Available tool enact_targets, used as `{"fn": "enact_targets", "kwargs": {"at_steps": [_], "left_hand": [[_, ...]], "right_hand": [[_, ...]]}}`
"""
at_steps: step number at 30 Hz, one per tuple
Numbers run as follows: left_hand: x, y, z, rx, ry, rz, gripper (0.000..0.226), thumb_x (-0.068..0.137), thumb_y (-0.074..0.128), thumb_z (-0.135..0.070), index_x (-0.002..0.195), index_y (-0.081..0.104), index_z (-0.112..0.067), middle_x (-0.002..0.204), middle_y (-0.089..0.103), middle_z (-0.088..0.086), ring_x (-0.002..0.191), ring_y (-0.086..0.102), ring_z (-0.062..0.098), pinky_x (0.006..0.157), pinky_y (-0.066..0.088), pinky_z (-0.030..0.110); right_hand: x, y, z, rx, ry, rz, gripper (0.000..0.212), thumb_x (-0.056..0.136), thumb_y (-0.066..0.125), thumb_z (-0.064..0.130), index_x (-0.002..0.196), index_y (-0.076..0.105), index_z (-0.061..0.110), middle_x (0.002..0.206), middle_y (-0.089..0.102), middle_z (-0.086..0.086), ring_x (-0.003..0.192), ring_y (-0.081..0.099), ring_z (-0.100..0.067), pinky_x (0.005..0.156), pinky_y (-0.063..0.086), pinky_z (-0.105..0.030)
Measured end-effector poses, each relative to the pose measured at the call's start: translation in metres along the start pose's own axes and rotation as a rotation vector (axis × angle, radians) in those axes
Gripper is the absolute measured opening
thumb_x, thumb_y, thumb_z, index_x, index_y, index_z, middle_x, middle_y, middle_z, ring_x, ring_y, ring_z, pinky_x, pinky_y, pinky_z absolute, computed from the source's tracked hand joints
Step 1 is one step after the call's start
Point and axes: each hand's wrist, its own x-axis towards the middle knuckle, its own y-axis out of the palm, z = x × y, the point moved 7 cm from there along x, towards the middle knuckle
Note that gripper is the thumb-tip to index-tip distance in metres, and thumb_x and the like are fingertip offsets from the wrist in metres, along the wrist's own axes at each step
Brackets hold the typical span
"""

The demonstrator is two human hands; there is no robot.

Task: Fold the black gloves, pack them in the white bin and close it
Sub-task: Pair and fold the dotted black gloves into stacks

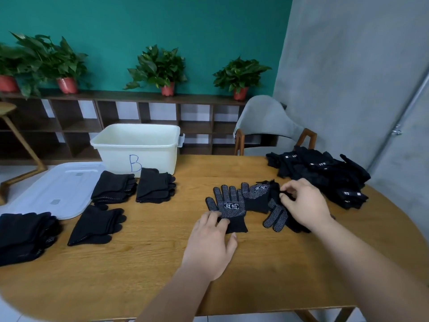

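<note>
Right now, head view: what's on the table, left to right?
White lid → white bin → left hand, pressing a flat glove → right hand, pinching a second glove → pile of unfolded gloves. Folded glove stacks skipped: they overlap the lid and bin.

White plastic bin (139, 147) stands rearward on the oval wooden surface (139, 263); flat white lid (53, 189) left, folded black glove stacks (113, 187) before it, loose black glove pile (325, 175) right.

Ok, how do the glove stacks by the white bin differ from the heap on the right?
The stacks are folded, neat and separate; the heap is one loose jumble. The heap shows white labels; the stacks show none. Both are black gloves on the table.
</note>
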Motion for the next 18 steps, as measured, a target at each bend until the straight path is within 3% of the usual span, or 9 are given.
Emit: {"fn": "enact_targets", "kwargs": {"at_steps": [5,11,14,18], "left_hand": [[-0.001,0.002,0.0,0.001,-0.001,-0.017,0.055,0.107,0.03,-0.055,0.146,0.057,-0.026,0.151,0.045,-0.007,0.147,0.03,0.015,0.122,0.031,0.036],[-0.002,0.002,0.0,0.009,-0.006,-0.025,0.055,0.106,0.03,-0.054,0.145,0.057,-0.026,0.149,0.046,-0.007,0.144,0.032,0.015,0.12,0.033,0.036],[-0.002,0.003,0.001,0.009,-0.007,-0.024,0.055,0.106,0.03,-0.055,0.145,0.057,-0.027,0.149,0.046,-0.008,0.143,0.033,0.015,0.12,0.033,0.036],[-0.001,0.003,0.0,0.008,-0.003,-0.033,0.054,0.106,0.032,-0.054,0.144,0.059,-0.026,0.147,0.048,-0.007,0.142,0.035,0.016,0.118,0.035,0.036]], "right_hand": [[-0.023,0.026,-0.021,-0.1,0.019,0.228,0.055,0.087,0.077,0.053,0.135,0.058,0.037,0.122,0.062,0.015,0.113,0.062,-0.013,0.089,0.058,-0.039],[-0.012,0.013,-0.028,-0.065,0.066,0.184,0.033,0.088,0.081,0.025,0.115,0.063,0.032,0.077,0.07,0.022,0.079,0.066,-0.002,0.075,0.059,-0.037],[-0.005,-0.005,-0.027,0.057,0.073,0.146,0.028,0.087,0.081,0.02,0.107,0.066,0.034,0.076,0.071,0.027,0.077,0.068,0.001,0.079,0.059,-0.032],[0.001,-0.046,-0.012,0.337,0.076,-0.029,0.024,0.088,0.077,0.014,0.101,0.07,0.033,0.079,0.073,0.01,0.077,0.066,-0.002,0.076,0.049,-0.018]]}}
